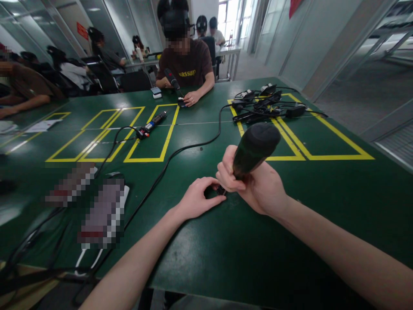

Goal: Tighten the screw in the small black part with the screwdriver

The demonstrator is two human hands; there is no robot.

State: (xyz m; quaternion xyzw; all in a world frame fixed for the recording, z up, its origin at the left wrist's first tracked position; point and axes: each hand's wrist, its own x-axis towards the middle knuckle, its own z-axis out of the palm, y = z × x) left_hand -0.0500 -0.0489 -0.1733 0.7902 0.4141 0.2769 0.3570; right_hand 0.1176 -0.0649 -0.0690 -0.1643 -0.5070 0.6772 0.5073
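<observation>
**Black screwdriver in the right hand, small dark part by the left**

Right-hand fingers [227, 172] of the person wearing the camera are wrapped firmly around the thick handle of the black screwdriver [256, 148], held tilted with its butt toward the camera. That right hand [261, 185] hides most of the tool's lower end.

Just beside it, the left hand [199, 196] rests on the green counter [193, 254], thumb and forefinger parted in a curve around the small dark part [221, 190]. The part sits beneath the right hand and is mostly covered; whether the left fingers pinch it or merely steady it, I cannot tell.

Yellow tape outlines [144, 160] mark rectangles on the counter. Inside one, left of centre, lies a pen-shaped tool [153, 124] with a blue band. On the right, a tangle of black cables and adapters [267, 103] lies over other outlines, and a black cable [183, 149] curves from it toward the near left. Two slab-shaped devices [105, 206], their tops pixelated, lie at the left.

Across the counter, a co-worker [193, 60] in a brown T-shirt holds another black screwdriver [172, 79] over a small dark piece [181, 103].
</observation>
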